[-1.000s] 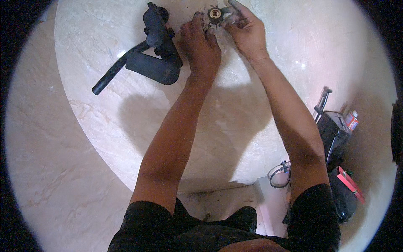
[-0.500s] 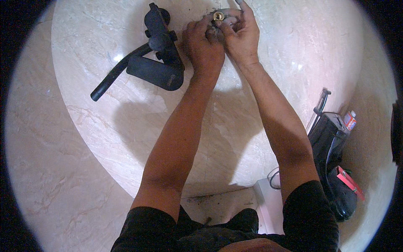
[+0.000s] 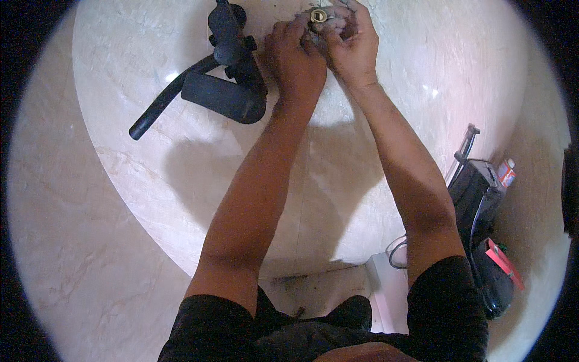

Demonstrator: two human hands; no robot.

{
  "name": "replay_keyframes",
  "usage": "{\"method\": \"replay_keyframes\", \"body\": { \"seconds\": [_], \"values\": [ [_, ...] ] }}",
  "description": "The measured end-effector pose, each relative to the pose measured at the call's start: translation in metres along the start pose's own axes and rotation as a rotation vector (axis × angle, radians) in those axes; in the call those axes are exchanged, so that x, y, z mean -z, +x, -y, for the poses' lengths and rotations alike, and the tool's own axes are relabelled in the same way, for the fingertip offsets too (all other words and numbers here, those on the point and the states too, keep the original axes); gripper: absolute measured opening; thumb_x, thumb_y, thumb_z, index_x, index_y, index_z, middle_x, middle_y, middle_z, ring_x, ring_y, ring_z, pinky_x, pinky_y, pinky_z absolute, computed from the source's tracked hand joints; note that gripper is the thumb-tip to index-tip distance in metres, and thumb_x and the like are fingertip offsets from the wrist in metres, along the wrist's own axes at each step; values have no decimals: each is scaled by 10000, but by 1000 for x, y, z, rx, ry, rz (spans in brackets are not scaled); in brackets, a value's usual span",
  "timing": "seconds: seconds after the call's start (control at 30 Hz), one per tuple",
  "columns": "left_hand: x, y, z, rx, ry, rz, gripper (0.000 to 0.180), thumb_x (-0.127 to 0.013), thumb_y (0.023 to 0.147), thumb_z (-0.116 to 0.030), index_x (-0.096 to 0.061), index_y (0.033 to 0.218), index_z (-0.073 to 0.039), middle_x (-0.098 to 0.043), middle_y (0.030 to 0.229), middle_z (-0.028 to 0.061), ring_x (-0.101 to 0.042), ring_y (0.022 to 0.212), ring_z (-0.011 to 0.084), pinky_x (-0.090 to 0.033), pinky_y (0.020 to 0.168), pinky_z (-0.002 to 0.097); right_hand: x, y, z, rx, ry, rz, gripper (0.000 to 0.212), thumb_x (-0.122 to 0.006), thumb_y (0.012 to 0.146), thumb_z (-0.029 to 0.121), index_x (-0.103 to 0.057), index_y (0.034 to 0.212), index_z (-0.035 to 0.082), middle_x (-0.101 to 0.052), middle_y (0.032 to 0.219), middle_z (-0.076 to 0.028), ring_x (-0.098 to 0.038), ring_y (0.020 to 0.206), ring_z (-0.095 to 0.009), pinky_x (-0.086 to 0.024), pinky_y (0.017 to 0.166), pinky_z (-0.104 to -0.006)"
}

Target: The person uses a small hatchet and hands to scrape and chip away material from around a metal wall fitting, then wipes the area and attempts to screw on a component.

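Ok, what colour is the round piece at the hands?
The round piece is yellow-gold; the head view shows it.

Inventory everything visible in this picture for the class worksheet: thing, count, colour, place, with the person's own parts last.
ring: one, brass, top centre
fixture with tube: one, black, upper left
marbled surface: one, pale, behind everything
thin rod: one, grey, right
small container: one, red and white, right
bulky gear: count unclear, black, right
flat strip: one, red, lower right
cable: one, dark, lower right
sleeves: two, black, bottom
forearms: two, bare, centre
left hand, right hand: two, bare, at the ring
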State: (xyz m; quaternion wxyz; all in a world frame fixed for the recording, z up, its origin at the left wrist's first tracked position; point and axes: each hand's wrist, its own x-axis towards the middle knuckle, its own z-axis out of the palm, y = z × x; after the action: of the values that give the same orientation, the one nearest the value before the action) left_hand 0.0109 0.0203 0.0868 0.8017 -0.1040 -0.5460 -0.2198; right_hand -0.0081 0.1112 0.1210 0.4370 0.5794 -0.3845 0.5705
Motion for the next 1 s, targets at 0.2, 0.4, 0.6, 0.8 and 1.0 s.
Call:
{"method": "replay_keyframes", "body": {
  "seconds": [0.2, 0.4, 0.6, 0.8, 1.0],
  "values": [
    [3, -1, 4, 28, -17, 46, 330, -638, 786, -8, -696, 1110, -35, -627, 1037, 163, -598, 1034, 387, -434, 886, 526, 27, -21, -18, 21, -254, -36, 237, -665, 838, -19, -762, 1040, 55, -666, 1007, -130, -643, 953, -323, -535, 858, -392],
    [14, -9, 18, -258, 251, 116, 336, -646, 810, -37, -707, 1135, -96, -641, 1079, 99, -609, 1039, 346, -436, 896, 523, 24, -22, -11, 380, -780, 127, 242, -676, 860, -15, -748, 1086, 36, -673, 1048, -147, -665, 954, -330, -547, 867, -378],
    [18, -18, 6, -245, 291, 96, 399, -662, 813, -105, -673, 1211, -122, -630, 1130, 77, -594, 1052, 343, -449, 887, 533, 25, -13, 20, 288, -880, 315, 203, -681, 869, 45, -738, 1061, 70, -677, 1040, -161, -657, 930, -370, -548, 815, -449],
    [31, -11, 7, -177, 429, 292, 478, -611, 876, -62, -575, 1353, -51, -566, 1266, 141, -529, 1153, 386, -401, 992, 555, 22, -4, 18, 251, -725, 334, 265, -559, 824, -106, -718, 1020, -26, -686, 1011, -209, -668, 899, -389, -554, 773, -410],
    [30, -12, 12, -248, 388, 289, 552, -615, 863, -58, -562, 1412, -46, -560, 1306, 164, -507, 1176, 409, -383, 1017, 570, 24, -7, 28, 181, -557, 284, 228, -583, 813, -66, -721, 992, -35, -691, 915, -208, -676, 820, -377, -558, 731, -419]
  ]
}}
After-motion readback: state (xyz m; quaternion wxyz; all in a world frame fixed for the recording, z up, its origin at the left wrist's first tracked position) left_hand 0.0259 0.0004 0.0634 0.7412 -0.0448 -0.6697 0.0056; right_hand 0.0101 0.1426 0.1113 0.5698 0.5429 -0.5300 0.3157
